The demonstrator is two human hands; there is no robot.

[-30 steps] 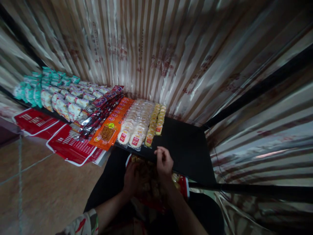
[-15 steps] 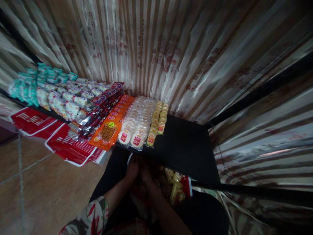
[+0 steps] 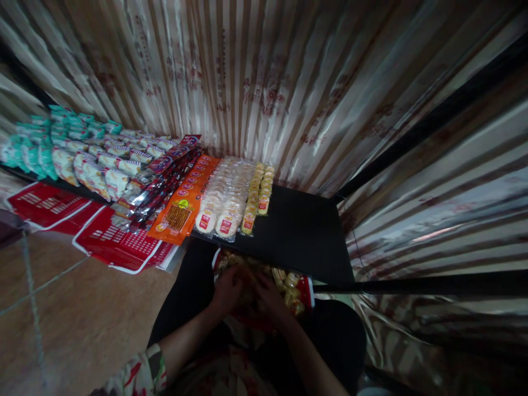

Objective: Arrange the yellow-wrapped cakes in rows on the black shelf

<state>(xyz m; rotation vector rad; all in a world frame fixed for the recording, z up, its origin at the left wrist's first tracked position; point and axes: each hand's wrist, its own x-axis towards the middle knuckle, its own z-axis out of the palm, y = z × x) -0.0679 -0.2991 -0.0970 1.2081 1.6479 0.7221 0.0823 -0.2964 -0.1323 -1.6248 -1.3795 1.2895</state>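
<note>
In the head view, a person's two hands are down in a red basket [image 3: 310, 292] between their dark legs [image 3: 338, 330], by the near edge of a black shelf [image 3: 305, 236]. The left hand [image 3: 228, 286] is at the left and the right hand [image 3: 267, 291] is close beside it. It is too dark to tell if the fingers are wide, narrow or holding something. Small gold packs [image 3: 292, 286] lie in the basket, and the easy ones to see are right of the right hand. Up on the shelf, two rows of yellow snacks [image 3: 248, 219] stand at the right end of the goods. Going left come white round crackers [image 3: 226, 223], an orange bag [image 3: 177, 214], dark shiny packs [image 3: 165, 179], white packs [image 3: 93, 170] and green packs [image 3: 45, 157]. A striped curtain [image 3: 247, 82] hangs on the far side
</note>
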